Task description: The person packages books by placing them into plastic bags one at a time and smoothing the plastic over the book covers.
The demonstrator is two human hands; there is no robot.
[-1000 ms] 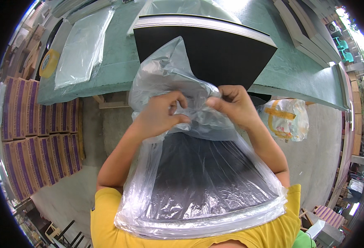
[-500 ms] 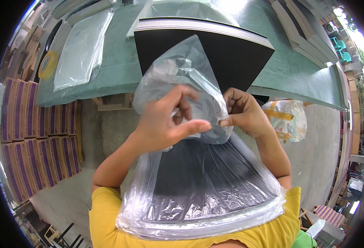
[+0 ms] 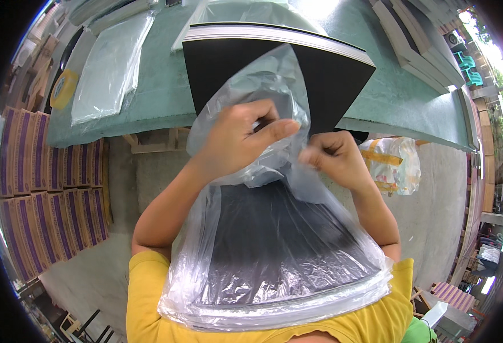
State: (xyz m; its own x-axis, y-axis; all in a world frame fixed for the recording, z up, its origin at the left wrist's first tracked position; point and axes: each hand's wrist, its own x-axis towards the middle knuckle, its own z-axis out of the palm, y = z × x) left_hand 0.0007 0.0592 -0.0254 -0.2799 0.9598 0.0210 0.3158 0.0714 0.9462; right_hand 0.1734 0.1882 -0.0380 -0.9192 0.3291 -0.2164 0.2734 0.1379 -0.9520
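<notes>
A clear plastic bag (image 3: pixel 366 274) encloses a flat dark stack (image 3: pixel 263 240), which rests against my chest. The bag's loose end rises crumpled between my hands, in front of a second black stack (image 3: pixel 331 86) with white page-like layers along its top edge. My left hand (image 3: pixel 243 134) is closed at the bag's loose end, fingers curled and thumb pointing right. At the bag's right side, my right hand (image 3: pixel 337 160) has its fingers curled in, thumb and forefinger pinching the plastic, slightly blurred by motion.
The black stack leans at the edge of a green table (image 3: pixel 165 86). Flat clear bags (image 3: pixel 111 74) and a yellow tape roll (image 3: pixel 64 90) lie left; pale boards (image 3: pixel 417 51) lie right. Brown cartons (image 3: pixel 51 200) stand left, and a taped plastic bundle (image 3: pixel 394 166) sits right.
My left hand has moved up and its fingers have curled tighter. My right hand has dropped slightly, drawing the plastic down on that side. The bag's upper tip has shifted right.
</notes>
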